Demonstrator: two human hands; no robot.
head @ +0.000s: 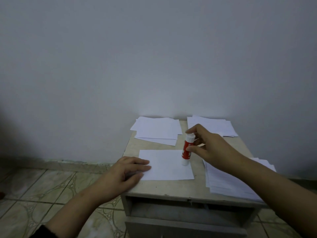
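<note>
On the table (199,185), three paper stacks (157,130) ring the glue stick (186,152).

No text can be read: white marks are seen on the red label of the glue stick (187,149), but they are too blurred to be made out.

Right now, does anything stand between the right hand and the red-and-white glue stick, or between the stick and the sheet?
Nothing visible does. The right hand pinches the red-and-white plastic glue stick, which stands upright on the single white paper sheet. The left hand rests on that sheet's left edge, apart from the stick.
</note>
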